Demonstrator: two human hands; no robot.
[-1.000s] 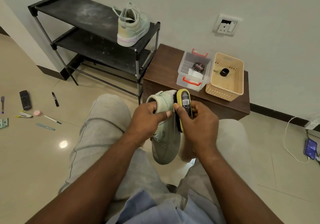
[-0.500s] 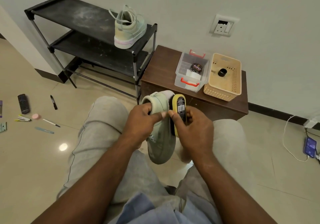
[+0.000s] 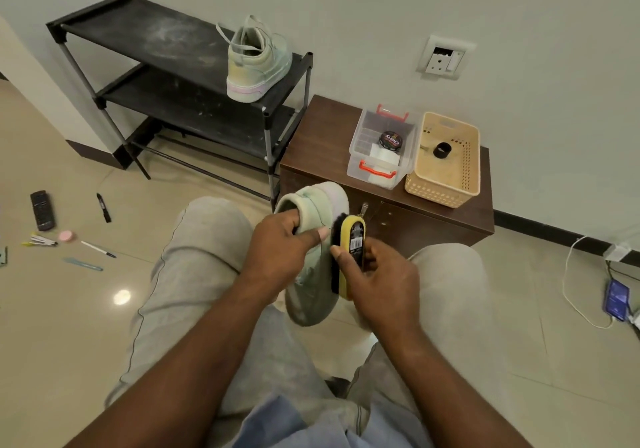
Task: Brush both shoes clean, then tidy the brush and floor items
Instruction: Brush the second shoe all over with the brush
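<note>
The person sits with both knees in view, and the hands meet between them. The left hand (image 3: 280,250) grips a pale green shoe (image 3: 311,298) at its opening, the fingers curled over the edge and the thumb lying along the side. The toe of this shoe points down toward the floor (image 3: 69,343). The right hand (image 3: 381,274) is closed around a yellow brush (image 3: 351,240), and the black bristles touch the right side of the shoe. The second shoe (image 3: 256,63) stands upright on the top shelf of a black shoe rack (image 3: 138,28), near its right end. Just beside the rack, a brown tabletop (image 3: 322,136) carries a clear box (image 3: 358,160) with a polish tin (image 3: 390,141) inside and, touching the box, a yellow basket (image 3: 446,191). On the floor at the left lie a remote control (image 3: 42,209), a black marker (image 3: 104,207), a pen (image 3: 98,249) and a small pink round thing (image 3: 65,235), apart from each other. A phone (image 3: 617,299) lies on the floor at the right.
</note>
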